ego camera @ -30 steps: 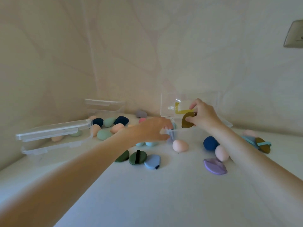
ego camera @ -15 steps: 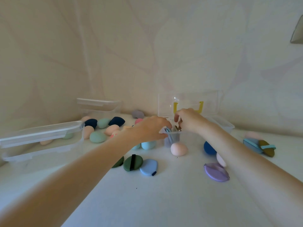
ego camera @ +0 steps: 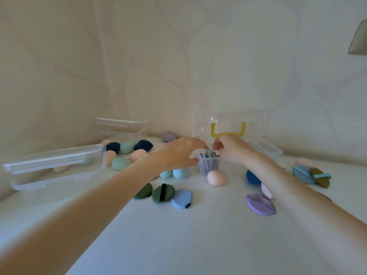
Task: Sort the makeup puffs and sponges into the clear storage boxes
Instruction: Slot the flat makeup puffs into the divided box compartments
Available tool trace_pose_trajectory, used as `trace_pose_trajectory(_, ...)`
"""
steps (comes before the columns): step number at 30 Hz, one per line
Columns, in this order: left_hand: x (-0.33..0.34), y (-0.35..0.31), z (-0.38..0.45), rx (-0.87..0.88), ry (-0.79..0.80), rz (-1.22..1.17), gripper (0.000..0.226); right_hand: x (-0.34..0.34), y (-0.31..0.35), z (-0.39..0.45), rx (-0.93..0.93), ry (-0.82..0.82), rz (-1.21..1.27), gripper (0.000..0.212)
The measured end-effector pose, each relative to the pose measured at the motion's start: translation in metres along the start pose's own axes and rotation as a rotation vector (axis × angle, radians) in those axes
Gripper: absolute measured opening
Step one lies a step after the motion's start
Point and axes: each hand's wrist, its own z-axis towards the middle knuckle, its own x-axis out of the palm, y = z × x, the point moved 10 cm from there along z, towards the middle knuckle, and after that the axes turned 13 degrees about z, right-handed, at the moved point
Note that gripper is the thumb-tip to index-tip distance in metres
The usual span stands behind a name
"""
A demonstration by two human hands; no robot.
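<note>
The left hand (ego camera: 183, 153) curls around the near left corner of a small clear box (ego camera: 209, 164) toward the back of the white surface (ego camera: 198, 235), steadying it. The right hand (ego camera: 231, 148) has its fingertips bunched at the box's rim over flat puffs (ego camera: 208, 154) standing on edge inside; whether it still pinches one cannot be told. Doing this well probably means holding the box firm and sliding each puff down edgewise beside the others. Egg-shaped sponges (ego camera: 216, 178) and more puffs lie scattered around; other clear boxes (ego camera: 53, 165) sit at the left edge, against a pale patterned wall.
</note>
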Motion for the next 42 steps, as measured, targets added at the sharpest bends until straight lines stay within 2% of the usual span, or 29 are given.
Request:
trace_pose_trajectory(3, -0.009, 0.007, -0.019, -0.018, -0.031, -0.019, 0.029, -0.01, 0.024, -0.019, -0.134, -0.145, 0.022, 0.03)
trace_pose_trajectory(5, -0.006, 0.018, -0.036, -0.082, 0.013, -0.034, 0.023, -0.004, 0.047, -0.038, -0.224, -0.165, 0.06, 0.028)
trace_pose_trajectory(7, 0.006, 0.03, -0.056, -0.153, 0.146, 0.021, 0.024, 0.024, 0.062, -0.053, -0.24, -0.032, 0.055, 0.024)
trace_pose_trajectory(9, 0.019, 0.034, -0.076, -0.171, 0.268, 0.059, 0.026, 0.059, 0.06, -0.063, -0.177, 0.142, 0.013, 0.018)
trace_pose_trajectory(11, 0.027, 0.031, -0.09, -0.158, 0.311, 0.035, 0.031, 0.084, 0.051, -0.071, -0.093, 0.239, -0.061, 0.029)
trace_pose_trajectory(13, 0.031, 0.03, -0.097, -0.16, 0.314, 0.072, 0.035, 0.096, 0.05, -0.077, -0.081, 0.264, -0.021, 0.037)
trace_pose_trajectory(15, 0.031, 0.03, -0.092, -0.168, 0.277, 0.091, 0.035, 0.095, 0.054, -0.079, -0.094, 0.242, 0.092, 0.032)
trace_pose_trajectory(18, 0.02, 0.026, -0.079, -0.176, 0.191, 0.063, 0.033, 0.07, 0.041, -0.071, 0.014, 0.176, 0.312, 0.027)
trace_pose_trajectory(19, 0.015, 0.022, -0.074, -0.167, 0.165, 0.069, 0.033, 0.056, 0.034, -0.066, 0.052, 0.129, 0.39, 0.029)
trace_pose_trajectory(21, 0.005, 0.01, -0.056, -0.125, 0.111, 0.05, 0.036, 0.013, 0.019, -0.052, 0.066, -0.066, 0.479, 0.028)
trace_pose_trajectory(24, -0.007, -0.006, -0.031, -0.083, 0.03, 0.031, 0.04, -0.045, 0.004, -0.038, 0.011, -0.353, 0.408, 0.025)
trace_pose_trajectory(26, -0.007, -0.016, -0.013, -0.04, 0.018, 0.039, 0.045, -0.059, -0.005, -0.029, -0.001, -0.418, 0.323, 0.022)
trace_pose_trajectory(30, 0.007, -0.028, 0.011, 0.011, 0.1, 0.045, 0.055, -0.044, -0.008, -0.011, -0.025, -0.368, 0.173, 0.016)
trace_pose_trajectory(33, 0.019, -0.03, 0.023, 0.025, 0.13, 0.055, 0.046, -0.026, -0.003, -0.001, -0.055, -0.303, 0.055, 0.015)
trace_pose_trajectory(36, 0.024, -0.026, 0.027, 0.004, 0.095, 0.099, 0.04, -0.012, -0.007, 0.005, -0.047, -0.265, -0.005, 0.013)
trace_pose_trajectory(42, 0.022, -0.016, 0.024, -0.039, 0.031, 0.036, 0.052, -0.008, -0.018, 0.003, -0.006, -0.288, 0.01, 0.013)
